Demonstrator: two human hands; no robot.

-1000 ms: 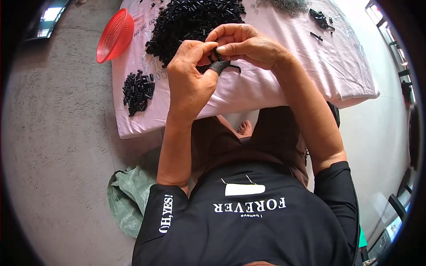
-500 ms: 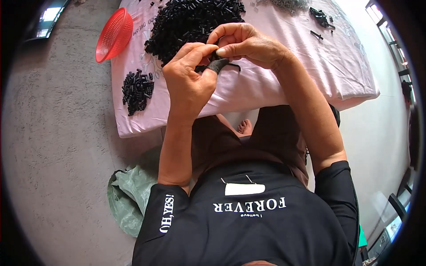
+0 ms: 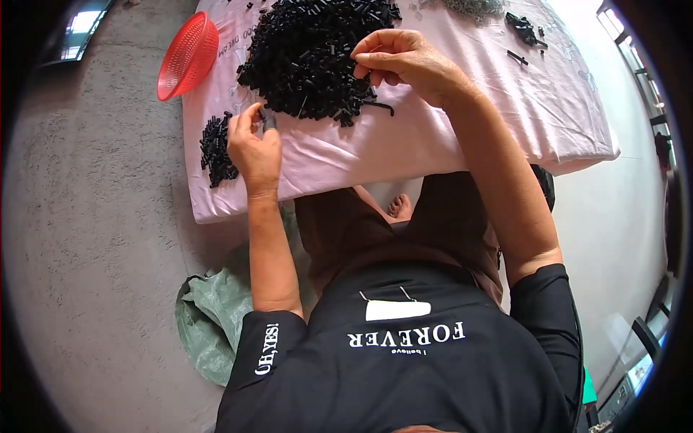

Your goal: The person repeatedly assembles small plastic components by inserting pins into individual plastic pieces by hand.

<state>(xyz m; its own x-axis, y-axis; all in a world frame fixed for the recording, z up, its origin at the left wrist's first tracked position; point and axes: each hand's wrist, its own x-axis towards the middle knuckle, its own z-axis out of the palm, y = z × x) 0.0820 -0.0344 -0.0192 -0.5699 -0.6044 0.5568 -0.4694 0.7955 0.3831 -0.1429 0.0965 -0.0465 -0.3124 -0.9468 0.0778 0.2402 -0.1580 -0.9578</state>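
Note:
My left hand [image 3: 256,155] is at the left of the table, beside a small heap of short black tubes [image 3: 215,155]. Its thumb wears a dark grey sleeve [image 3: 270,120], and a small black tube [image 3: 261,113] shows between the thumb and forefinger. Over the right edge of a large pile of black tubes [image 3: 310,54], my right hand [image 3: 415,68] has its thumb and forefinger pinched together. Whatever they hold is too small to make out. A thin black rod with a bent end [image 3: 379,107] lies at the pile's near right edge.
A pink cloth [image 3: 325,166] covers the table. A red perforated basket [image 3: 189,58] sits at its left edge. Small clear pieces [image 3: 473,9] and some black parts [image 3: 525,30] lie at the far right. A green plastic sack [image 3: 213,317] is on the floor at left.
My hands were together in front of the large pile. The left has moved left and nearer to the small heap; the right has risen slightly away, still pinched.

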